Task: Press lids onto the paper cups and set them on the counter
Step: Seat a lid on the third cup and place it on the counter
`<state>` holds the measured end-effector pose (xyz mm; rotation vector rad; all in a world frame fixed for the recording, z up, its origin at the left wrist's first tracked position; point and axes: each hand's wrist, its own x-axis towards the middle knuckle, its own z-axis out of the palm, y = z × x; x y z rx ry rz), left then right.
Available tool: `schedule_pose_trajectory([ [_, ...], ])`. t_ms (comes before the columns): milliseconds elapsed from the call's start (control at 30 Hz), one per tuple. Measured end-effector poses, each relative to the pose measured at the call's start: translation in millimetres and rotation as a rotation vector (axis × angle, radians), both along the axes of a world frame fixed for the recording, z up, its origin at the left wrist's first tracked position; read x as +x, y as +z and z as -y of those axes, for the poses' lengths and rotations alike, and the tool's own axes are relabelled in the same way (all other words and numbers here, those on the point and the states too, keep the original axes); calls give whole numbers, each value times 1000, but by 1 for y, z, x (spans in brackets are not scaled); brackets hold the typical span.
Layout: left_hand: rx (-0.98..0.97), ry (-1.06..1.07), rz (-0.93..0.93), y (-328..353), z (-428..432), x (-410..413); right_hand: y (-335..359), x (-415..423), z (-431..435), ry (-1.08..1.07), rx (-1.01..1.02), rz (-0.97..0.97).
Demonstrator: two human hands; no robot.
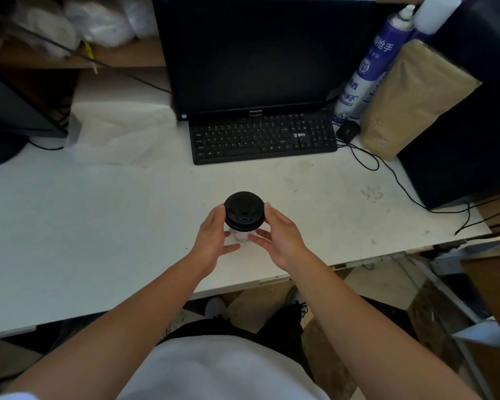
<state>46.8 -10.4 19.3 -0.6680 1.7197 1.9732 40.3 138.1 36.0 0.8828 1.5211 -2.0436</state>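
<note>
Black plastic caps the cup (pixel 241 235) that stands upright on the white counter (pixel 98 226), dead centre between our hands and level with both, its long axis vertical. Our left hand (pixel 214 236) is open, fingers spread loosely beside the cup wall, thumb near the lid (pixel 244 210). Our right hand (pixel 277 235) mirrors it, open, fingertips just beside the cup; whether either actually touches, we cannot tell.

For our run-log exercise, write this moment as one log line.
cup: upright on counter | lid: on | left hand: open beside | right hand: open beside
</note>
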Motion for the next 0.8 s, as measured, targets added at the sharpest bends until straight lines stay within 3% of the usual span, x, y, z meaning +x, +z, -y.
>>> schedule_pose_trajectory([
  [200,-151,-12,-58,-1,-12,-3,-2,-8,-3,47,109,-59],
  [500,-354,-93,-295,-10,-9,-3,-11,-3,-2,109,197,-127],
  [800,-401,-130,-384,-18,-4,10,-19,10,6,145,351,-250],
])
